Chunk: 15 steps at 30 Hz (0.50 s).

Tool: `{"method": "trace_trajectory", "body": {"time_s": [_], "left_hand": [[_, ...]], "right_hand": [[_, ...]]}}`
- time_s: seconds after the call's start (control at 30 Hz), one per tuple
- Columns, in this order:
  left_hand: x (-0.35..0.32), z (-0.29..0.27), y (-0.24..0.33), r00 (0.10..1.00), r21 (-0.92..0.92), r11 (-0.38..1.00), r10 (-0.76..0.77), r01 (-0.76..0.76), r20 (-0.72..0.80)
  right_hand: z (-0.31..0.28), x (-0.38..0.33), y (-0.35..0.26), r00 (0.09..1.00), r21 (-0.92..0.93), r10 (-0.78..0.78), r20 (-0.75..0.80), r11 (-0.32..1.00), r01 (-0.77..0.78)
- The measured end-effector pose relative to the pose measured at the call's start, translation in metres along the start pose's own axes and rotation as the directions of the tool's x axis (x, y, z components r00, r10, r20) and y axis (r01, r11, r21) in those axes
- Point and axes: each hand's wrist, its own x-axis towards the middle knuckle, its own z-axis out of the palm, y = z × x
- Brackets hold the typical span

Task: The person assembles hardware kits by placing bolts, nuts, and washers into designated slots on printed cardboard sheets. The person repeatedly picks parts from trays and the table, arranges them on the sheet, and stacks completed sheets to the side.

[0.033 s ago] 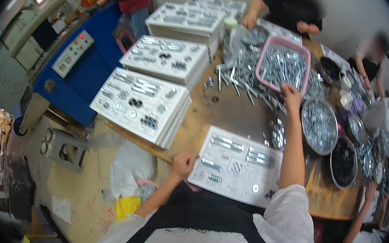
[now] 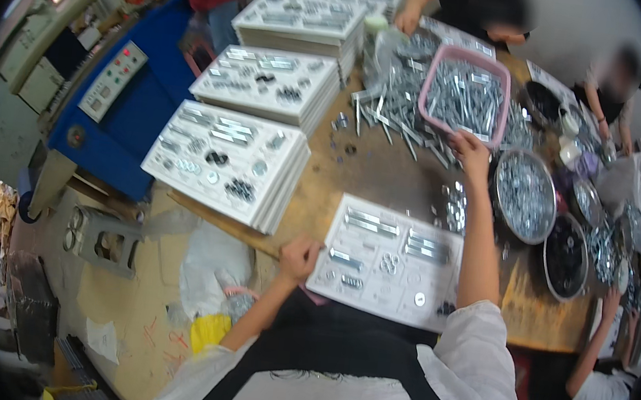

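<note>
A white card (image 2: 364, 288) lies before me at the table's near edge, with silver bolts, rings and other small parts arranged on it. My left hand (image 2: 300, 258) is closed beside the card's left edge; its curled fingers hide whatever they may hold. My right hand (image 2: 470, 152) reaches over the card to the near rim of a pink basket (image 2: 425, 93) heaped with long silver bolts (image 2: 465, 98). Its fingers are pinched together at the rim, and what is between them cannot be made out. Loose bolts (image 2: 397, 118) lie left of the basket.
Stacks of filled cards (image 2: 222, 161) stand along the table's left side. Right of my forearm are a metal bowl of silver parts (image 2: 525, 196) and a bowl of black parts (image 2: 565, 259). Co-workers sit at the far side and right. A blue machine (image 2: 134, 131) stands left.
The whole view has shifted slightly. My right hand has moved a little left and nearer along the basket's near rim. My left hand stays beside the card.
</note>
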Motion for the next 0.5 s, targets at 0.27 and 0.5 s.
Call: {"method": "trace_trajectory", "body": {"time_s": [0.27,0.5], "left_hand": [[0.01,0.003,0.008,1.0,-0.05,0.999,0.013,-0.014,-0.02],[0.014,0.0,0.013,0.999,-0.065,0.998,-0.02,0.022,0.024]], "right_hand": [[0.091,-0.239,-0.017,0.907,-0.643,-0.129,0.4,0.667,0.378],[0.095,-0.253,0.003,0.851,-0.73,-0.193,0.489,0.443,0.52]]}}
